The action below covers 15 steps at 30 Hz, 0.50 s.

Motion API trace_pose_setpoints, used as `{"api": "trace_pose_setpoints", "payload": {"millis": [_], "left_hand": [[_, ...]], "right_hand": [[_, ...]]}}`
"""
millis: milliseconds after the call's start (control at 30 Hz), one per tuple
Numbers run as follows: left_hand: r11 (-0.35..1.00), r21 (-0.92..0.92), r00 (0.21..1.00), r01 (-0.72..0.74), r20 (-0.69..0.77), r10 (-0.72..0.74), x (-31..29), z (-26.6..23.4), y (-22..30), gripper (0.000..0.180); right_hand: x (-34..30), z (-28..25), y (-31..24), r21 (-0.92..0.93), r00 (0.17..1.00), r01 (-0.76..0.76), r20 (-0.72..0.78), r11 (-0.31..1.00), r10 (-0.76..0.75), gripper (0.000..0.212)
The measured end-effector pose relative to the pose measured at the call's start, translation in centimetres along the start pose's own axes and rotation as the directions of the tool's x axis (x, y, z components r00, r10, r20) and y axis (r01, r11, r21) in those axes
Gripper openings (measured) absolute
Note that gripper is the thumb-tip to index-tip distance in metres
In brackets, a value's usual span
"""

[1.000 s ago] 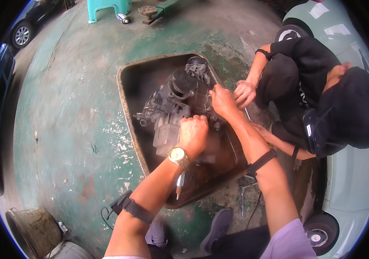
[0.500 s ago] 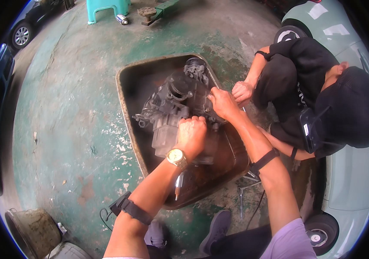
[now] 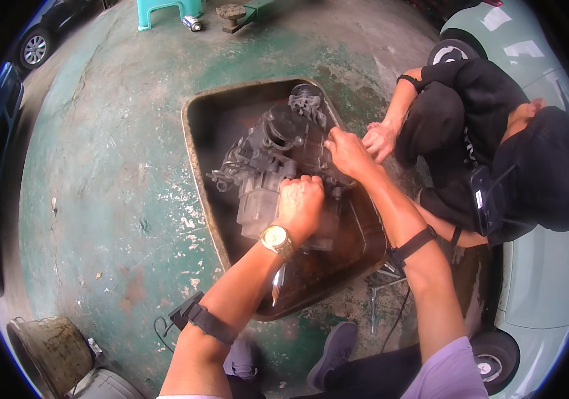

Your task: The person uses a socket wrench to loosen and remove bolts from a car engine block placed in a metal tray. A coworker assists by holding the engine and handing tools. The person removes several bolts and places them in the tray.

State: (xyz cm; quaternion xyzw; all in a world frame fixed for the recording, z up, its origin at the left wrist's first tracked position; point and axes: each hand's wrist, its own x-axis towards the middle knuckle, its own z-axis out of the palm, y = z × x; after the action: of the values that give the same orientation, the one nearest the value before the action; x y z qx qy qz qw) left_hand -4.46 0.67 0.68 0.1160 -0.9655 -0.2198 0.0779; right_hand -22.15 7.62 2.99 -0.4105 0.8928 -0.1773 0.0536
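A big grey machine part (image 3: 262, 161) sits in a dark tray (image 3: 324, 282) on the green floor (image 3: 125, 193), and the left hand (image 3: 300, 205) is on its near side with the fingers curled in, though I cannot tell if they grip anything. The right hand (image 3: 351, 154) is by the part's right side with its fingers bent, and what they hold is hidden. Just beside it is the hand (image 3: 381, 141) of another person (image 3: 481, 93) in black.
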Motion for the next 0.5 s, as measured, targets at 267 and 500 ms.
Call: {"api": "trace_pose_setpoints", "payload": {"millis": [267,500], "left_hand": [[0.999,-0.023,0.998,0.028,0.059,-0.027,0.34,-0.21,0.17,0.019],[1.000,-0.020,1.000,-0.008,0.008,0.008,0.06,0.44,-0.22,0.016]], "right_hand": [[-0.13,-0.80,-0.80,-0.138,0.984,-0.135,0.100,0.981,0.149,0.037],[-0.53,-0.23,-0.07,-0.113,0.999,0.041,0.026,0.993,-0.038,0.033]]}}
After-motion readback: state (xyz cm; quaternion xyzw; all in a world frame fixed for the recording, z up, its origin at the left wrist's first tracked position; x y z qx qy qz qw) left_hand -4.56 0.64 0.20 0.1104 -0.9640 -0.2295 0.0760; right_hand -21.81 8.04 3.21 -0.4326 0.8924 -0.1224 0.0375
